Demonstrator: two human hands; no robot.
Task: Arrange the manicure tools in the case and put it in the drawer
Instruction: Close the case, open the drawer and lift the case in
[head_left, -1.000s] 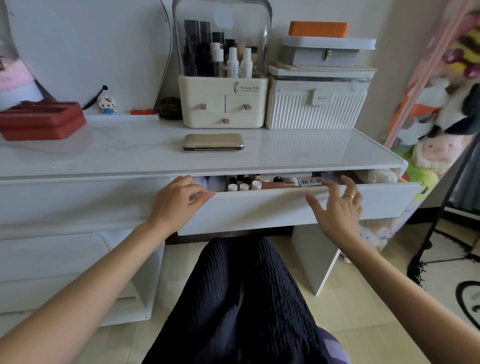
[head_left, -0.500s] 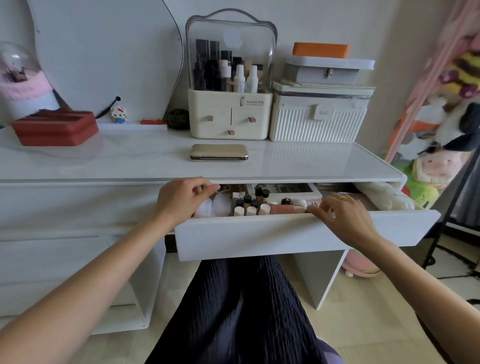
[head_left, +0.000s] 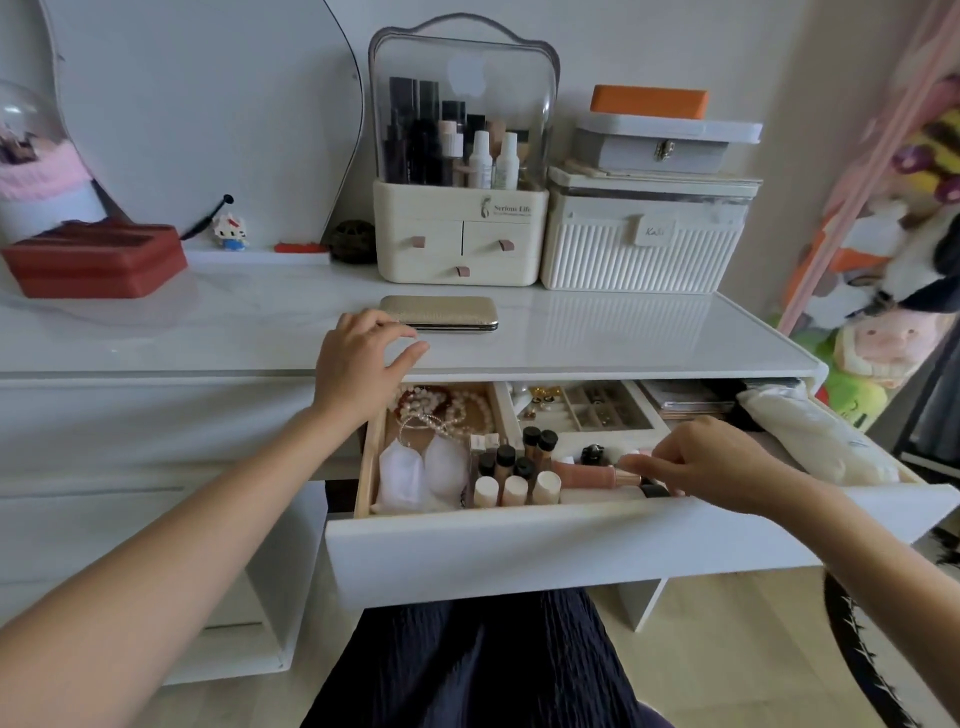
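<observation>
A closed gold manicure case (head_left: 441, 312) lies flat on the white dressing table (head_left: 597, 332), in front of the cosmetics organiser. My left hand (head_left: 361, 358) hovers over the table's front edge with fingers spread, its fingertips just left of the case. The white drawer (head_left: 571, 551) below stands pulled out, full of small bottles, pearl strings and a jewellery tray. Inside it my right hand (head_left: 711, 462) rests with its fingertips on a pink tube (head_left: 589, 475); whether it grips the tube I cannot tell.
A cream cosmetics organiser (head_left: 461, 228) and a ribbed white box (head_left: 644, 244) with stacked boxes stand at the table's back. A red box (head_left: 96, 260) sits far left. Plush toys (head_left: 883, 332) crowd the right side. My dark skirt (head_left: 483, 665) is under the drawer.
The drawer has slid further out. My left hand left the drawer front and rose to the tabletop beside the case. My right hand moved from the drawer's edge into its contents.
</observation>
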